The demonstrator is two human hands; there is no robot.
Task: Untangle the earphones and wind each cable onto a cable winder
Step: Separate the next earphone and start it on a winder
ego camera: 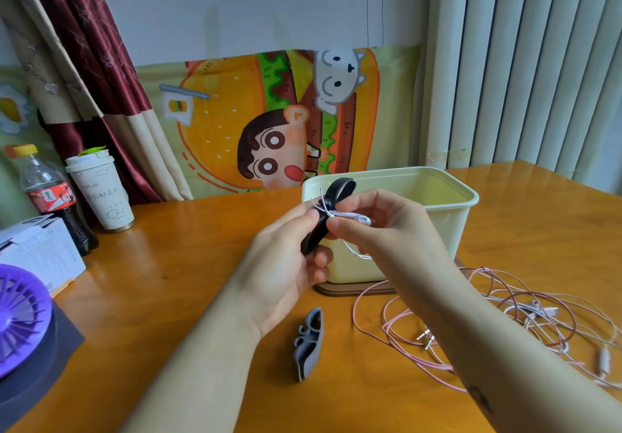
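Observation:
My left hand (286,264) grips a black cable winder (331,202) held upright above the table. My right hand (380,224) pinches a white earphone (356,218) and its thin white cable against the winder's middle. A loop of that cable hangs below my right fingers. A grey cable winder (309,343) lies on the table below my hands. A tangle of pink and white earphone cables (511,318) with jack plugs lies on the table at the right, partly hidden by my right forearm.
A cream plastic bin (441,203) stands on a brown lid just behind my hands. At the left are a cola bottle (50,197), a paper cup (101,193), a white box (37,257) and a purple fan (20,321). The wooden table (188,264) meets a wall cloth behind.

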